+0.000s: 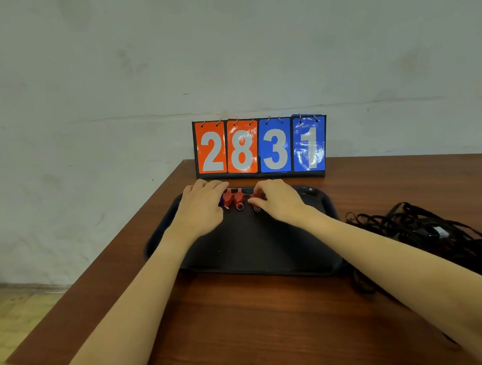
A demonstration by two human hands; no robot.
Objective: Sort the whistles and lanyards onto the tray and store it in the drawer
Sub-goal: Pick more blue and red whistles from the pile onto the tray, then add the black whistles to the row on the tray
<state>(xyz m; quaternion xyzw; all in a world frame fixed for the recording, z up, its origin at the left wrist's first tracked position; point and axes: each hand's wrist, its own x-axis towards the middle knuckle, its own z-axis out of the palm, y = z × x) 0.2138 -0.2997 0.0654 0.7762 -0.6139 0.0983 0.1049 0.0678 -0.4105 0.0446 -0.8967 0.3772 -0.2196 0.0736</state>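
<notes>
With the red whistles point(233, 200) lined up at the far edge of the black tray point(255, 247), one's pinched in the right hand point(275, 200) while the left hand point(204, 202) rests flat beside them, so probably best it's set down snug in the row, lanyards point(425, 226) left piled off-tray for now.

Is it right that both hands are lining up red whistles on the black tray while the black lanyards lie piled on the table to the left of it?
Not quite: in the head view the lanyards lie right of the tray, not left.
</notes>
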